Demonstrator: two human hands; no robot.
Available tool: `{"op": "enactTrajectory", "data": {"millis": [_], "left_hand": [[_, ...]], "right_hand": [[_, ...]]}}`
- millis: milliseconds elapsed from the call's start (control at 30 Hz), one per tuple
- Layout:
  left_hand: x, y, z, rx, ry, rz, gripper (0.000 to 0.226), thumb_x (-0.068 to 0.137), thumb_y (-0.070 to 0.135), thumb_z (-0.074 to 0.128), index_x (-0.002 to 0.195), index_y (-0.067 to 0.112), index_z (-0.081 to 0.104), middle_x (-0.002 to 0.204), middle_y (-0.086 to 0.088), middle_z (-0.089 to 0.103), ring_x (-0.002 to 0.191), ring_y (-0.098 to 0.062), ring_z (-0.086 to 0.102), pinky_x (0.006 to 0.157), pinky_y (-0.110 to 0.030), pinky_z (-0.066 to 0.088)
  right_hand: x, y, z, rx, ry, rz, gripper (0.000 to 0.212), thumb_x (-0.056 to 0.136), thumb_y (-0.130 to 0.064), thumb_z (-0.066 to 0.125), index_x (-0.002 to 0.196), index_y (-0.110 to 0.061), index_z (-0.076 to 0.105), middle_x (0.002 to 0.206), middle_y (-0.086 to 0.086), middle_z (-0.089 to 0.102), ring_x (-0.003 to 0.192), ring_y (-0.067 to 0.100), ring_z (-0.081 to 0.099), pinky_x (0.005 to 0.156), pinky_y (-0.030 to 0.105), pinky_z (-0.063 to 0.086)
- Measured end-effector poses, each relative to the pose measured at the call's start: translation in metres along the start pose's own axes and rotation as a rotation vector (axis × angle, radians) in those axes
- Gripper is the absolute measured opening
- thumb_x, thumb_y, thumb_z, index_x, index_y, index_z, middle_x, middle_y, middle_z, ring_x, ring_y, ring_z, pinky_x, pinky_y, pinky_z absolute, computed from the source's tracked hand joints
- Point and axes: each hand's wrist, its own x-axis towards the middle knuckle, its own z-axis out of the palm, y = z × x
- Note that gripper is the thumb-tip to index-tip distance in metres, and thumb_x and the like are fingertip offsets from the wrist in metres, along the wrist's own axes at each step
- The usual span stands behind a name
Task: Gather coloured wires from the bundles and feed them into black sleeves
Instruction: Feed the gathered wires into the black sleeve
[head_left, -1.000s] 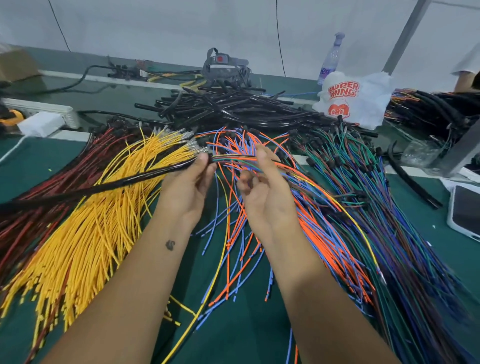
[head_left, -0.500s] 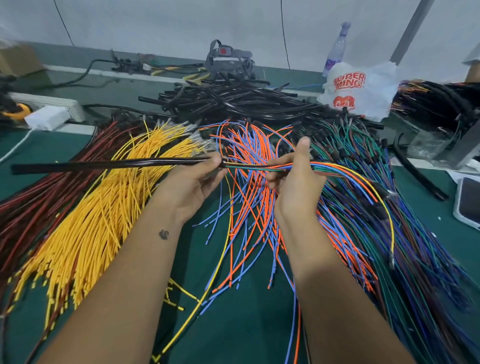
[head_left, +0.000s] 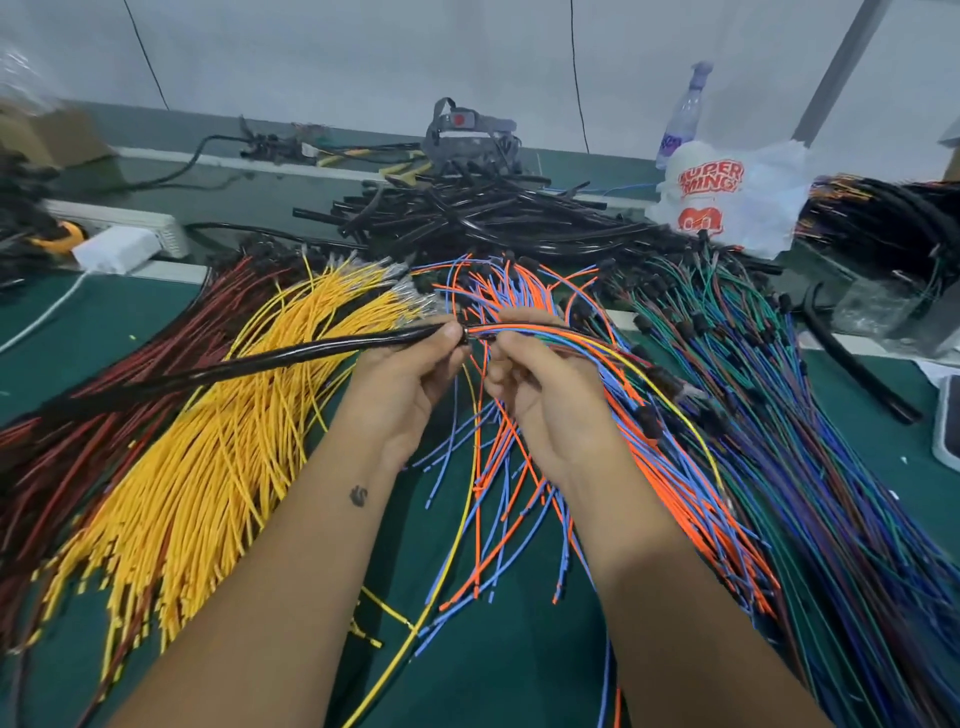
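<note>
Across the green counter lie fanned wire bundles, yellow wires on the left, so single strands pull free easily. The left hand grips the black sleeve at its mouth, steadying it level. Just right, the right hand pinches the gathered wires, aligned for feeding. On the far right, a white bag reads "SUPER" in red.

Green-matted surface, white strip across far part. Pale wall behind w/ two thin black cables hanging. Grey metal post far right corner. Even light.
</note>
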Motion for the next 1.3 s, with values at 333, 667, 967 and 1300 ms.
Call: {"op": "enactTrajectory", "data": {"millis": [333,667,967,1300], "left_hand": [[-0.001,0.003,-0.01,0.017,-0.178,-0.115,0.015,0.068,0.007,0.067,0.079,0.006,0.077,0.08,-0.007,0.073,0.075,-0.012,0.071,0.063,-0.013,0.053],[-0.005,0.002,-0.008,-0.032,-0.187,-0.073,0.022,0.069,0.011,0.067,0.089,0.003,0.073,0.082,-0.007,0.073,0.075,-0.011,0.071,0.062,-0.012,0.053],[-0.005,-0.002,-0.006,0.093,-0.246,-0.005,0.015,0.069,0.011,0.068,0.078,0.014,0.079,0.082,-0.003,0.074,0.074,-0.008,0.07,0.062,-0.011,0.051],[0.0,-0.002,-0.006,0.13,-0.097,0.045,0.012,0.064,0.011,0.071,0.075,0.009,0.075,0.076,-0.004,0.073,0.069,-0.012,0.07,0.062,-0.014,0.053]], "right_hand": [[0.006,-0.004,-0.008,-0.053,-0.005,-0.213,0.022,0.087,0.001,0.064,0.071,-0.014,0.065,0.053,-0.001,0.059,0.043,0.009,0.052,0.043,0.02,0.043],[0.007,0.001,-0.007,-0.017,-0.107,-0.252,0.02,0.08,0.0,0.065,0.069,-0.017,0.065,0.056,0.001,0.058,0.048,0.01,0.052,0.052,0.021,0.045],[0.001,0.006,-0.001,-0.011,-0.109,-0.173,0.015,0.09,0.002,0.059,0.081,-0.009,0.063,0.054,-0.002,0.053,0.048,0.012,0.046,0.051,0.022,0.04],[0.0,-0.013,0.001,0.107,0.129,-0.033,0.026,0.099,-0.018,0.05,0.074,-0.015,0.051,0.055,0.003,0.05,0.041,0.011,0.043,0.042,0.024,0.034]]}}
